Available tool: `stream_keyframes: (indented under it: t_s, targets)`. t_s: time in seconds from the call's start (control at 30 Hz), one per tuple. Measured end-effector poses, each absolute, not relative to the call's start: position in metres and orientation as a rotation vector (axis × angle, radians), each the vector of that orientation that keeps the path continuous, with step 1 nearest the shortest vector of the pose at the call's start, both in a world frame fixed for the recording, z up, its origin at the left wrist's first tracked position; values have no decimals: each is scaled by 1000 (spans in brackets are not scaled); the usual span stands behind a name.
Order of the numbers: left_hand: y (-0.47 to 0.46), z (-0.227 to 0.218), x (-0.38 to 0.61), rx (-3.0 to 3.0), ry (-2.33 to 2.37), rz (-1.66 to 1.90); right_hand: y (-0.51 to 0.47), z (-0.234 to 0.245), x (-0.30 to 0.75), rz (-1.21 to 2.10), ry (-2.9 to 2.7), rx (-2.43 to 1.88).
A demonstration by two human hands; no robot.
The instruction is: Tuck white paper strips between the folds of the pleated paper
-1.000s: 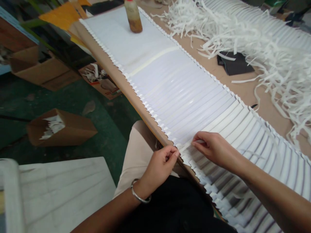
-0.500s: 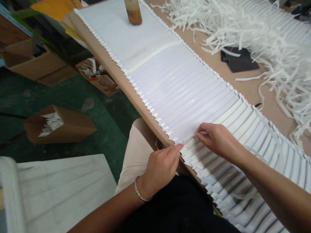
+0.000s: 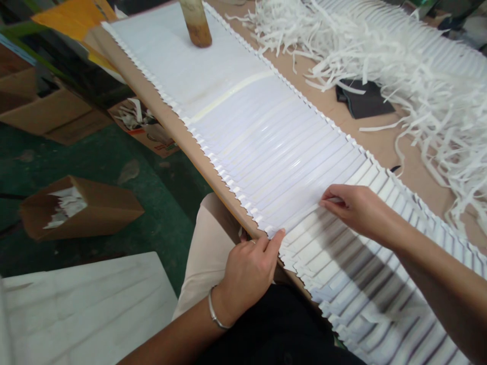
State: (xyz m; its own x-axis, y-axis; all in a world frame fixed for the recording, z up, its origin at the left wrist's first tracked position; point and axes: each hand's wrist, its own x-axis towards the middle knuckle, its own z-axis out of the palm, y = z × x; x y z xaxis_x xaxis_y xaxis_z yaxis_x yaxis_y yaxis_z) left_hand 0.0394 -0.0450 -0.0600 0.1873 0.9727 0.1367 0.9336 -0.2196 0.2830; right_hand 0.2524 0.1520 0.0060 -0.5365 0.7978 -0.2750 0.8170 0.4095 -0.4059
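Observation:
A long white sheet (image 3: 163, 66) covered with narrow overlapping white strips lies along the table, its two long edges toothed by the strip ends. My right hand (image 3: 348, 205) pinches a thin white strip (image 3: 302, 214) between thumb and fingers, just above the sheet. That strip runs back toward the near edge. There my left hand (image 3: 253, 263) holds its end down with the index fingertip; the other fingers are curled and the thumb is hidden. Toward me, more strips (image 3: 365, 253) lie in rows, partly in my right arm's shadow.
A bottle with brown residue (image 3: 198, 30) stands on the sheet's far part. Loose white strips (image 3: 380, 61) pile up across the table beside a folded black cloth (image 3: 367, 99). Cardboard boxes (image 3: 110, 205) with white scraps sit on the green floor; a white slatted surface (image 3: 91, 304) is at lower left.
My right hand has moved away from my left hand, to the right and slightly up along the strip. My left fingertip stays at the near edge. The view has shifted slightly.

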Motion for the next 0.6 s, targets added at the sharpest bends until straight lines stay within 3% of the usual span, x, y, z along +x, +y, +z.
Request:
stream_keyframes:
  t_s: [0.27, 0.6]
  targets:
    - [-43, -65, 35, 2350, 1853, 537, 221, 13, 299, -607, 2503, 1844]
    - [-42, -67, 31, 2355, 1830, 615, 231, -2, 291, -526, 2542, 1842]
